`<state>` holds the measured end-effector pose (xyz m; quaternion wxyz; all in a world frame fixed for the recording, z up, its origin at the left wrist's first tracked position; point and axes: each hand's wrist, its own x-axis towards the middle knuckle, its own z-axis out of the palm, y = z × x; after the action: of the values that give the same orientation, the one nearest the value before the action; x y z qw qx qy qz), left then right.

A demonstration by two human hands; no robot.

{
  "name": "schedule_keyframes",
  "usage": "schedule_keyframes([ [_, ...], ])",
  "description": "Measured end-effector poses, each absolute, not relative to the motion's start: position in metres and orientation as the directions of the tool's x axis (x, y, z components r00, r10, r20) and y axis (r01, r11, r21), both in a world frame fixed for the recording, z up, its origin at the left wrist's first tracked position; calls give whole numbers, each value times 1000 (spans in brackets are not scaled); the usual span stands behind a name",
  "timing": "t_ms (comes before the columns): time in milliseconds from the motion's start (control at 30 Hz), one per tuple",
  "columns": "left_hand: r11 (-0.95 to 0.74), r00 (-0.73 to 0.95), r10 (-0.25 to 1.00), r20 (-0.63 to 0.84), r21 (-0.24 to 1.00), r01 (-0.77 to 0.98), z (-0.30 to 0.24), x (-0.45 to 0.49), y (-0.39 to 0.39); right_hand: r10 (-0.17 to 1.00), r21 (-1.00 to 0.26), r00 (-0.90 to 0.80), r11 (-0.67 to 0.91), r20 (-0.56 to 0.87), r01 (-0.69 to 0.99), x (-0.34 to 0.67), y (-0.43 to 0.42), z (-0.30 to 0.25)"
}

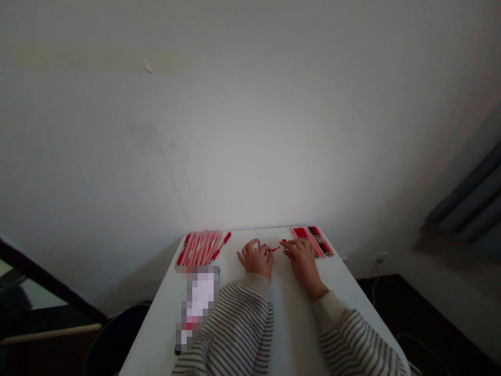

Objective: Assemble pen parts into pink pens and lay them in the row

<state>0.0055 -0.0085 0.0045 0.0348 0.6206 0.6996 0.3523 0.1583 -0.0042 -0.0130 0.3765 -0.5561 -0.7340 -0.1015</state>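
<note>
With 12 o'clock pointing at the wall, a thin red piece (276,249) is lying at the dial's centre, between the two hands near the far end of the table. The left hand (255,258), at 9 o'clock, is pinching it between thumb and fingertips, the other fingers curling loosely. The right hand (303,261), toward 4 o'clock, is bending its fingertips to a small red piece (284,241) at 1 o'clock; whether they are gripping it, I cannot tell.

Farther out at 9 o'clock, a pile of pink pens (201,249) with red parts is resting at the table's far left corner. At 3 o'clock, a row of pink, red and black pens (323,245) is lying just beyond the right fingers, which are partly hiding it. A blurred-out flat object (201,292) is resting at 8 o'clock. Striped sleeves (235,324) are reaching in from 7 and 5 o'clock across the white table (289,324).

Past the table's edges, a dark round container (117,334) is standing at 8 o'clock, and the pale wall (274,130) is rising at 12.
</note>
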Motion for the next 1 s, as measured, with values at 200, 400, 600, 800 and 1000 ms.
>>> schedule_keyframes([
  [200, -7, -209, 911, 357, 518, 855, 7, 7, -10, 729, -237, -122, 370, 673, 898, 153, -6, -13],
  [400, -13, -196, 916, 350, 516, 857, 6, 8, -10, 757, -290, -81, 344, 648, 893, 154, -5, -15],
  [600, 16, -209, 924, 319, 516, 857, 8, 9, -11, 770, -329, -47, 326, 636, 886, 159, -3, -17],
  [800, 8, -198, 926, 321, 507, 862, 7, 9, -9, 749, -356, 9, 304, 663, 884, 166, -1, -20],
  [1000, -1, -190, 918, 347, 483, 876, -1, 25, 0, 733, -377, 70, 263, 677, 888, 179, 2, -22],
])
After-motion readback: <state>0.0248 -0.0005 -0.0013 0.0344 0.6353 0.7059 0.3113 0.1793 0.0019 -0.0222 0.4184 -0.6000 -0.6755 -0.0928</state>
